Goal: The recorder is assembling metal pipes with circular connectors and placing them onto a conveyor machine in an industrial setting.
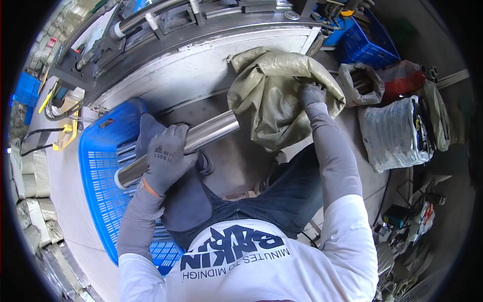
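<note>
My left hand (171,157), in a grey work glove, is wrapped round a shiny metal tube (214,132). The tube slants over my left thigh, its far end toward the sack and its near end above the blue basket. A grey pad (188,201) covers that thigh. On the right, my gloved right hand (313,94) rests at the rim of an olive woven sack (271,95), fingers curled on its folded edge. What lies inside the sack is hidden. The blue plastic basket (93,201) at my left holds several metal tubes (127,152).
A metal machine bench (201,40) with a white front panel runs across the far side. To the right stand a blue crate (370,43), a white sack of tubes (359,83) and a wrapped white bundle (395,133). A yellow bracket with cables (66,130) is at the left.
</note>
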The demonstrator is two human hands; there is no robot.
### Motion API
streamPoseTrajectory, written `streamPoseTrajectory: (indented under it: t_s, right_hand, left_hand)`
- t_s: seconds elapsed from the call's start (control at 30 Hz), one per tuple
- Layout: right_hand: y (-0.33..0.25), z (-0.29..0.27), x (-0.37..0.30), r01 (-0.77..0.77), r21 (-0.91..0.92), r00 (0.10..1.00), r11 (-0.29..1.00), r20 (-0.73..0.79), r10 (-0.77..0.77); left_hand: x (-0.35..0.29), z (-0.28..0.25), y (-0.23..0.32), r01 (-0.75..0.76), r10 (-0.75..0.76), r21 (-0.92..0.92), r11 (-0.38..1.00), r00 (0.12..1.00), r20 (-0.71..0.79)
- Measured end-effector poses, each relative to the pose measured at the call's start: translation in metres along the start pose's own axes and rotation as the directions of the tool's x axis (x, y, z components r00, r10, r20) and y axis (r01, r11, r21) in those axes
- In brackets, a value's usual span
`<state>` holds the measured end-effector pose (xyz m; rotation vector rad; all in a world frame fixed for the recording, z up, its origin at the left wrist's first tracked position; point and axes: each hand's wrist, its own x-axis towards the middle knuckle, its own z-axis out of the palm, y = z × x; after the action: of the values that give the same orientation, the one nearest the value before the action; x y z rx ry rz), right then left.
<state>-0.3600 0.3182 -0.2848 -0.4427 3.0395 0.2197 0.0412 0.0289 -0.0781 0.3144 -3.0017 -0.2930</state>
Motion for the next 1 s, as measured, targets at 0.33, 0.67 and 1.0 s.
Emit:
streamPoseTrajectory:
  t_s: [0.33, 0.67, 1.0]
  right_hand:
    - [-0.094, -0.178, -0.187, 0.7, 0.673, 0.713, 0.239, -0.636, -0.296]
    - [-0.108, -0.191, -0.218, 0.818, 0.528, 0.575, 0.228, -0.752, -0.321]
    - [-0.14, -0.157, -0.218, 0.133, 0.93, 0.909, -0.343, -0.253, -0.332]
  left_hand:
    - [-0.011, -0.003, -0.011, -0.051, 0.048, -0.02, 0.998, 0.987, -0.15]
    - [-0.013, -0.01, -0.004, -0.044, 0.028, -0.076, 0.996, 0.98, -0.198]
    - [-0.016, -0.002, -0.006, -0.092, 0.088, -0.014, 0.996, 0.978, -0.188]
